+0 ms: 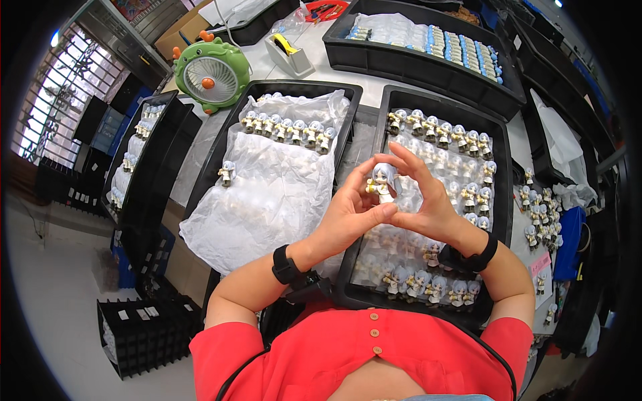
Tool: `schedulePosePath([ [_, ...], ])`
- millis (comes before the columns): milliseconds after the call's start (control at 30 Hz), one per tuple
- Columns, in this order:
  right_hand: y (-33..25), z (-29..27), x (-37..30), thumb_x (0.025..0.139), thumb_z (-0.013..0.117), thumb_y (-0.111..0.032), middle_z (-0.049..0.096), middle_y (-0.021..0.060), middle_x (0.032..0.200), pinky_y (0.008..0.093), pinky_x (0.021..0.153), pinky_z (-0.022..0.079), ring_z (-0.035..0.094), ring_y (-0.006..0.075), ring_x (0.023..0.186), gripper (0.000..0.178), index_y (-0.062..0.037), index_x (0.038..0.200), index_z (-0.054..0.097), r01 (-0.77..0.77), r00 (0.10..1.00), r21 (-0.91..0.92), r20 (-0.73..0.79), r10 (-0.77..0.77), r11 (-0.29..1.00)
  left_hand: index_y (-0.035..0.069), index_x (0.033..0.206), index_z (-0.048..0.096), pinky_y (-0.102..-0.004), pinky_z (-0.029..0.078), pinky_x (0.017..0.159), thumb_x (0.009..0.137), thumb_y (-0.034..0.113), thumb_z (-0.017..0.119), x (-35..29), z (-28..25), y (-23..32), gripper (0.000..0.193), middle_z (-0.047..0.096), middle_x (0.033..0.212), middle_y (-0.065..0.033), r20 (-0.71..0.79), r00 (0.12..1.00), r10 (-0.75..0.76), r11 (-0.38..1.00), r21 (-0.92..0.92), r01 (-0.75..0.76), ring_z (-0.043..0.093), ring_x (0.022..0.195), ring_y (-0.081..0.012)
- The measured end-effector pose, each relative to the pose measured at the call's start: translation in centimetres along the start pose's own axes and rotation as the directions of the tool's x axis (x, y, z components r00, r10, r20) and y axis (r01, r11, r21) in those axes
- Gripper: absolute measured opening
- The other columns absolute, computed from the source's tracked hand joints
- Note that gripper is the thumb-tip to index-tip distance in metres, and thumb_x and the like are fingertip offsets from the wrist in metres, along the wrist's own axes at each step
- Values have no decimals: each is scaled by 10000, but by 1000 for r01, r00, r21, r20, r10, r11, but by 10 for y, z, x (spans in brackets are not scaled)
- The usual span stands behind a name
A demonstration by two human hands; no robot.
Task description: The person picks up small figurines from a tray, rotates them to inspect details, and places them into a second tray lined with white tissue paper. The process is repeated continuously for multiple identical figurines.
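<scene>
A small chibi figurine [383, 182] with pale hair and a white outfit is held upright between my two hands, above the right-hand tray. My left hand [348, 210] closes on its side, thumb low at the base and fingers partly hidden behind it. My right hand [428, 200] arches around the other side, fingertips by the top of the head and thumb near the base, close to my left thumb. Beneath them, the right black tray [505, 194] holds rows of similar figurines [435, 286], some under translucent sheeting.
Left of it, a black tray [358, 100] carries white sheeting [267, 220] and a figurine row [287, 127]. A green fan [212, 73] and tape dispenser [291, 57] stand behind. Another tray [428, 63] sits far right. Loose figurines [540, 214] lie at right; stacked crates [147, 334] stand lower left.
</scene>
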State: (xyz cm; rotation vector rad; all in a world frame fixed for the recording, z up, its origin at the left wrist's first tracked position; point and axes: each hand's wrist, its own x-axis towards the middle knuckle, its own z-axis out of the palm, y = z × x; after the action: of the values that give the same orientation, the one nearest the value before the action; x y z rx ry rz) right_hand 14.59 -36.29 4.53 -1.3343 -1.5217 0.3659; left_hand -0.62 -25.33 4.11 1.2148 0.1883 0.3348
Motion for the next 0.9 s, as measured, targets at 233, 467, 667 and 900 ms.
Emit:
schedulePosePath([
  [233,7,6,1,628,821,-83,533,121,1259,377,943,437,524,283,1115,900,-82,1401,360,119,990,-120,-56,-127,986,45,1342,320,-274,510,794,889,74,611,0,-1,-4,538,494,1237,-106,-113,994,8,1000,18,-6,569,1029,-148],
  [467,6,6,1,624,804,-59,533,122,1242,374,912,450,527,293,1083,878,-81,1388,373,147,986,-149,-58,-157,978,32,1314,366,-267,508,783,885,64,616,2,-2,-5,498,526,1181,-88,-109,994,-16,999,-38,12,577,1018,-142],
  [667,6,10,1,607,785,-28,531,117,1193,372,878,463,524,299,1039,861,-99,1372,398,267,960,-312,6,-279,912,-1,1305,389,-252,519,776,865,75,647,1,-7,-13,516,474,1176,-79,-78,997,24,974,226,-6,589,955,-127],
  [900,3,7,0,605,801,-24,527,116,1199,354,842,482,523,275,1030,889,-96,1386,382,192,977,-177,-63,-205,965,27,1387,339,-314,530,825,895,52,567,5,-5,1,543,492,1261,-106,15,995,-102,980,-170,103,607,1035,-199],
])
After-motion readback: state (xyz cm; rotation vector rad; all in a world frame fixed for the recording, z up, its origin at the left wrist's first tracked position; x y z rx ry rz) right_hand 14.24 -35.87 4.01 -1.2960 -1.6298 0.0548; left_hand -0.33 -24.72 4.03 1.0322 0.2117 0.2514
